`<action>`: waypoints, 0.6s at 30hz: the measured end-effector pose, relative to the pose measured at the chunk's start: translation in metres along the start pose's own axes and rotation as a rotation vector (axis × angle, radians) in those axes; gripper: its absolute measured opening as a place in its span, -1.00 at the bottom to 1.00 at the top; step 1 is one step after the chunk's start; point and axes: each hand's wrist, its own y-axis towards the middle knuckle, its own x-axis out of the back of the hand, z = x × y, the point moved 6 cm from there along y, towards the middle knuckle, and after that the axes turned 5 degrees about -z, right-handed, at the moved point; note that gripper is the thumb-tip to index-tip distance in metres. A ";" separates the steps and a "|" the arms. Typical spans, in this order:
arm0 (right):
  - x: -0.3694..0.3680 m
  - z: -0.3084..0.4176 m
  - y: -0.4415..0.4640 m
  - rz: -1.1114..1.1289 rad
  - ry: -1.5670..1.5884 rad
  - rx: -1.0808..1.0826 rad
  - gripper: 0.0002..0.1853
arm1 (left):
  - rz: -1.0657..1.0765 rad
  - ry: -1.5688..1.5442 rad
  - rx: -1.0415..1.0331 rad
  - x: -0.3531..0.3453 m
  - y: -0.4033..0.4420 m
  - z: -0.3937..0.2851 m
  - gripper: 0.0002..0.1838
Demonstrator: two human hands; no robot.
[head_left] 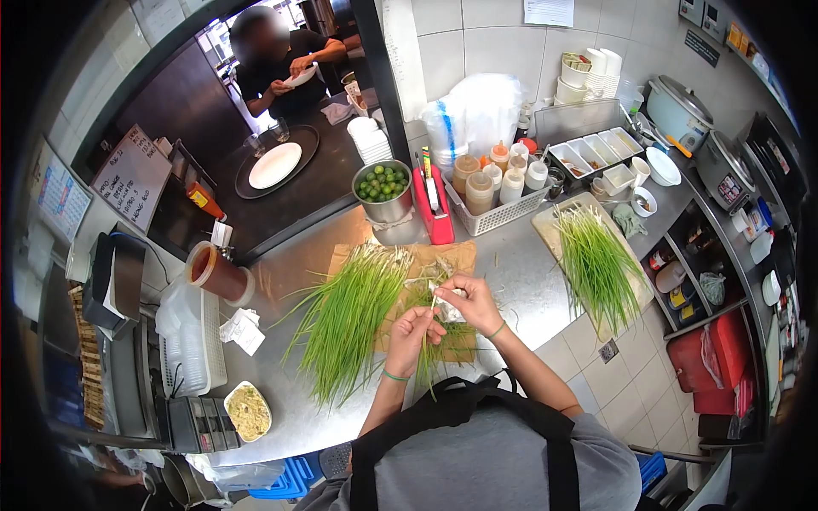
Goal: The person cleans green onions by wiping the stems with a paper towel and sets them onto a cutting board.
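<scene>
A pale stalk [434, 301] is pinched in the left hand [413, 332], seemingly to be steadied at its tip; a white wad [449, 312] is clasped in the right hand [469, 305]. Alongside, chives [354, 302] are spread partly over brown paper [460, 254], perhaps laid against scraps; another bunch [596, 260] is kept apart on a board [547, 228].

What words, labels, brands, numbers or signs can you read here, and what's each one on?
Nothing reads surely enough to quote.
White rectangular whiteboard: black handwritten capitals, too unclear to read surely.
Blue-and-white paper calendar: too small.
White rectangular paper sheet on the tiled wall: too small.
Dark rectangular sign at upper right: too small.
Orange-red sauce bottle: label blurred.
Crumpled white paper slips: print blurred.
</scene>
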 end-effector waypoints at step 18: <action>0.034 0.006 0.005 -0.170 -0.115 0.087 -0.92 | 0.010 -0.174 0.154 0.006 -0.001 0.004 -0.77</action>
